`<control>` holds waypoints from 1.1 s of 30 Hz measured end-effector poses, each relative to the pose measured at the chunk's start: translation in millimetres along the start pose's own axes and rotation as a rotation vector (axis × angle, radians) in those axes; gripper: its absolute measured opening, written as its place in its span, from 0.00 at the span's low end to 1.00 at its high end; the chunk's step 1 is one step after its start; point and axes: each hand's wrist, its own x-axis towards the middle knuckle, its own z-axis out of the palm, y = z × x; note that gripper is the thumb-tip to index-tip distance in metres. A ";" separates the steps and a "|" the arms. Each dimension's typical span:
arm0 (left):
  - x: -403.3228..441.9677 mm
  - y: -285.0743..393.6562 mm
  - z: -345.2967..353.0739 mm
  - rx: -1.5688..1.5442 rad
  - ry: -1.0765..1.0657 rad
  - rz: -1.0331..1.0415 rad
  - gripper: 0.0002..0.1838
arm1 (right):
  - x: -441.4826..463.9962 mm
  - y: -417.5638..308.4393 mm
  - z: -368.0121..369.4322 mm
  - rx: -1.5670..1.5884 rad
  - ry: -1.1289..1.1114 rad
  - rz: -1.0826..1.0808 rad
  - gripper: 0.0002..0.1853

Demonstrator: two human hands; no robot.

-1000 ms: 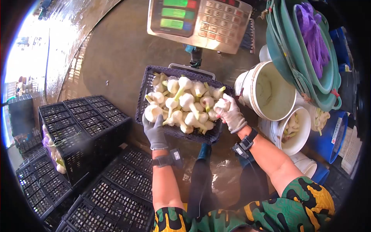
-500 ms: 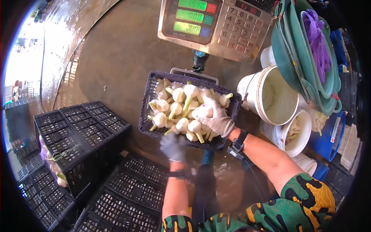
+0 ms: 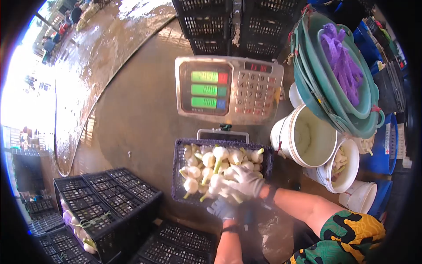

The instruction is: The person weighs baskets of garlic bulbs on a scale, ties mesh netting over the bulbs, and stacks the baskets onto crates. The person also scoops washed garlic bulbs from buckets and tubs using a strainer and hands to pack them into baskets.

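A dark mesh crate [image 3: 177,174] full of white garlic bulbs [image 3: 191,185] with short green stems sits on the platform of a scale. My right hand [image 3: 247,181], in a white glove, reaches over the bulbs at the crate's right front, fingers stretched out and apart; some bulbs beside it are blurred. In a grey glove, my left hand [image 3: 223,209] is at the crate's front edge, its fingers loosely apart and nothing visible in them. Behind the crate stands the scale's display and keypad [image 3: 228,90], its green windows lit.
Stacked black crates [image 3: 110,193] stand at the left, one with garlic showing at its side. White buckets [image 3: 295,136] line the right, beneath nested green basins [image 3: 303,75] holding a purple net [image 3: 340,61]. More black crates [image 3: 259,26] stack behind the scale.
The view has tilted up, so the scale and crate appear lower. My right hand no longer grips the bulb it had, and my left hand has shifted right along the crate's front. The top reading differs.
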 end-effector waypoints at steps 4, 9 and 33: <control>-23.8 -8.3 -67.8 -0.150 -0.008 0.031 0.31 | -44.0 14.4 -15.0 0.165 -0.266 0.109 0.38; -58.6 10.3 -124.5 -0.508 -0.119 0.235 0.41 | -98.7 10.9 -14.6 0.360 -0.440 0.281 0.27; -143.1 91.8 -109.5 -0.662 -0.483 0.554 0.14 | -391.5 145.8 -245.3 1.525 1.064 0.386 0.19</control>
